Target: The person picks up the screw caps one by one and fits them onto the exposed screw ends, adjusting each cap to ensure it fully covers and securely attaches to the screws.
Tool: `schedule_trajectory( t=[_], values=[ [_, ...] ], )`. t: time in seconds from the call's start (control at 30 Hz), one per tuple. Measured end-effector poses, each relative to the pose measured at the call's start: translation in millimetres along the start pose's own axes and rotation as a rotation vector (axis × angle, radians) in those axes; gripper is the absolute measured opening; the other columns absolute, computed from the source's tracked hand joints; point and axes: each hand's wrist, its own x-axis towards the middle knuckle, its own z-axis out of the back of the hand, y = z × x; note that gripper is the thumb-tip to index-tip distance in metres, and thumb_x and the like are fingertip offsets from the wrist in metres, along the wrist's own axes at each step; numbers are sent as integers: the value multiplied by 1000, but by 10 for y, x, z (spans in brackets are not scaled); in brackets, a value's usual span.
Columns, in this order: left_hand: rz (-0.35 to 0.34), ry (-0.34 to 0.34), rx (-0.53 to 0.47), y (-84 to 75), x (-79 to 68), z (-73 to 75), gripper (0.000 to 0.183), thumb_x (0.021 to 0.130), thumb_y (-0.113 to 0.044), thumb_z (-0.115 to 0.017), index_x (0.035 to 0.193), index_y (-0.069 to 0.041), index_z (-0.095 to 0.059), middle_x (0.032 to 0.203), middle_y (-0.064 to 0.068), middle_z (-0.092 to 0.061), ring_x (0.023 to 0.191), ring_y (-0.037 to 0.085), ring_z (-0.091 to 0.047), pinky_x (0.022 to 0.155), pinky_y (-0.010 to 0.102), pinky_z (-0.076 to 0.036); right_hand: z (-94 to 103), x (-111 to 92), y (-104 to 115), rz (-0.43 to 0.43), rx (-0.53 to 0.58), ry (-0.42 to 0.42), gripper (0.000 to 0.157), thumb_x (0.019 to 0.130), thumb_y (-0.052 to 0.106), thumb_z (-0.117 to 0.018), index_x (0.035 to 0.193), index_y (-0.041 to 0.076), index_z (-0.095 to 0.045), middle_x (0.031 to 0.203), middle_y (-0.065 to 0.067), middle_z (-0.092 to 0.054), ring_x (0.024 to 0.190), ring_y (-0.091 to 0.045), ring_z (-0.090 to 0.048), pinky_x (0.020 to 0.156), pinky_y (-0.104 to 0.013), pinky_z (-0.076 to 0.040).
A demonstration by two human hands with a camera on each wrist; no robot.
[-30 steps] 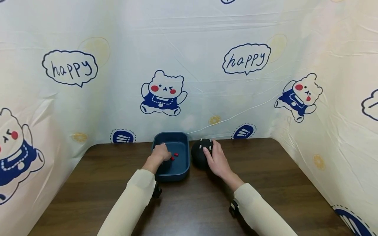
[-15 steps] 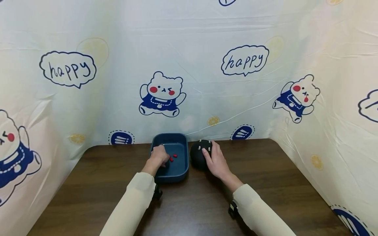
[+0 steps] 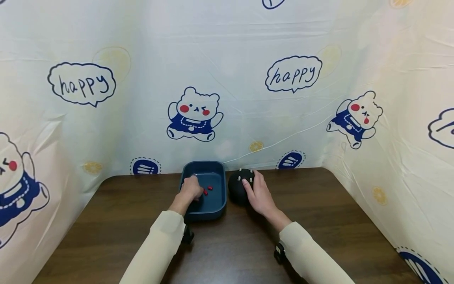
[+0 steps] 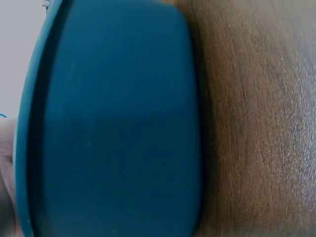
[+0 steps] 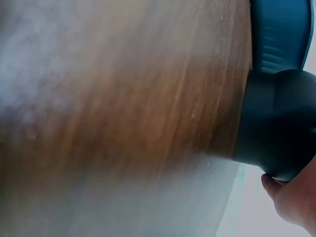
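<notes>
In the head view my left hand [image 3: 190, 188] reaches down into a dark blue rectangular tray [image 3: 214, 205]. Its fingers bend toward the tray floor, and the fingertips are hidden behind the knuckles, so I cannot tell what they hold. Just right of them lie two small red pieces [image 3: 210, 188]. A black dome-shaped thing [image 3: 237, 191] with several small pale pegs on top stands beside the tray. My right hand [image 3: 261, 197] grips it from the right, thumb across the near side. The right wrist view shows its smooth black side [image 5: 276, 118], with fingers [image 5: 291, 202] around it.
The tray's outer wall [image 4: 118, 123] fills much of the left wrist view. Both things stand at the back of a brown wooden table [image 3: 220, 252], close to a printed cloth backdrop [image 3: 241, 118]. The dome nearly adjoins the tray's right side.
The left hand has drawn back very slightly within the tray. The head view has shifted a little; the right hand keeps its grip on the dome, and the red pieces stay put.
</notes>
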Motion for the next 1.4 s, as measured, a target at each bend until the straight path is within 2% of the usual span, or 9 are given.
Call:
schedule_trajectory(
  t=[0.1, 0.2, 0.23, 0.27, 0.37, 0.6, 0.77, 0.93, 1.4],
  values=[
    [-25, 11, -10, -6, -28, 13, 48, 98, -5, -60, 142, 9, -47, 86, 18, -64, 56, 21, -67, 51, 29, -53, -13, 1, -13, 5, -7, -2, 64, 109, 47, -41, 154, 2, -30, 153, -21, -37, 139, -38, -41, 115, -54, -36],
    [-62, 21, -13, -15, -63, 47, 12, 96, -1, -57, 103, 5, -65, 66, 9, -60, 54, 22, -64, 47, 28, -48, -20, 4, -25, 16, -8, -9, 64, 109, 47, -40, 154, 2, -31, 153, -21, -38, 140, -38, -41, 115, -54, -36],
    [-75, 23, -14, -15, -74, 59, 11, 95, 0, -57, 86, 0, -63, 60, 7, -58, 53, 22, -63, 47, 27, -46, -22, 7, -28, 18, -8, -9, 64, 109, 47, -40, 154, 2, -31, 153, -21, -38, 140, -37, -41, 115, -54, -35],
    [-81, 26, -22, -13, -82, 70, 22, 94, 0, -57, 72, -4, -58, 57, 6, -57, 54, 23, -63, 47, 27, -45, -22, 8, -29, 19, -7, -7, 64, 109, 47, -40, 154, 2, -31, 153, -21, -38, 140, -37, -41, 115, -54, -35],
    [-89, 29, -45, 3, -98, 93, 42, 93, -1, -57, 56, -14, -44, 55, 4, -57, 58, 23, -66, 51, 29, -49, -21, 12, -31, 20, -7, -1, 64, 109, 47, -40, 154, 2, -31, 153, -21, -37, 140, -37, -41, 115, -54, -35],
    [-85, 21, -156, 41, -111, 117, 31, 95, -3, -59, 65, -9, -55, 73, 12, -70, 67, 21, -72, 73, 37, -60, -6, 30, -20, 8, -10, 7, 66, 109, 50, -39, 154, 3, -31, 154, -19, -37, 140, -35, -40, 116, -53, -35],
    [-104, 25, -231, 85, -120, 118, 21, 96, -3, -59, 76, 1, -65, 93, 18, -73, 73, 22, -73, 76, 38, -61, -1, 14, -10, 5, -3, 6, 66, 109, 49, -40, 154, 2, -31, 154, -20, -37, 141, -36, -40, 115, -54, -35],
    [-118, 30, -309, 130, -116, 110, 18, 97, -4, -60, 98, 7, -74, 109, 22, -71, 78, 22, -74, 79, 38, -61, -5, -6, -9, 4, -3, 5, 65, 109, 49, -40, 155, 3, -31, 155, -20, -36, 141, -36, -40, 115, -54, -35],
    [-134, 30, -389, 113, -109, 127, 15, 102, -8, -61, 107, 4, -69, 102, 19, -69, 88, 26, -73, 90, 43, -58, 0, -1, -12, 15, -1, 7, 66, 109, 48, -41, 154, 2, -30, 154, -21, -37, 140, -36, -41, 115, -54, -36]
  ],
)
